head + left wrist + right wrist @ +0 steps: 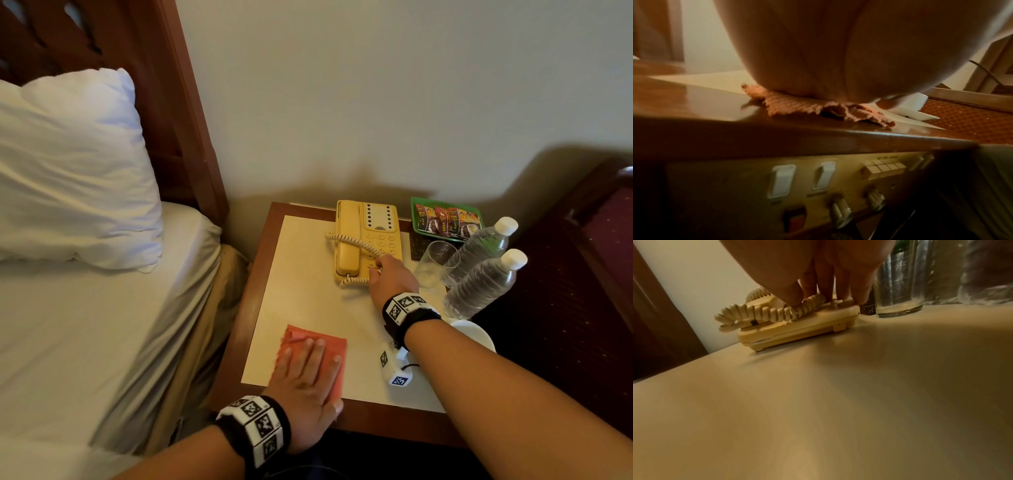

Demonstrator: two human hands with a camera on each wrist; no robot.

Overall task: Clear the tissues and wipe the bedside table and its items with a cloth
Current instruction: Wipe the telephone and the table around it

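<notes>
An orange cloth [298,334] lies at the near left of the bedside table [308,274], a cream top with a wooden border. My left hand [308,370] presses flat on it with straight fingers. From the left wrist view the cloth [797,105] bunches under the palm [818,48] at the wooden front edge. My right hand [390,277] arches over the near right corner of a cream telephone [363,233]. In the right wrist view its fingers [846,288] and thumb come down on the telephone [797,327], the thumb against the coiled cord. No tissues are visible.
Right of the phone stand an empty glass [433,263], two water bottles [479,246] [483,284] and a green tray of sachets [445,219]. A white cup and saucer [474,334] sit near right. The bed and pillow [68,171] lie left. Switches [818,186] line the table's front.
</notes>
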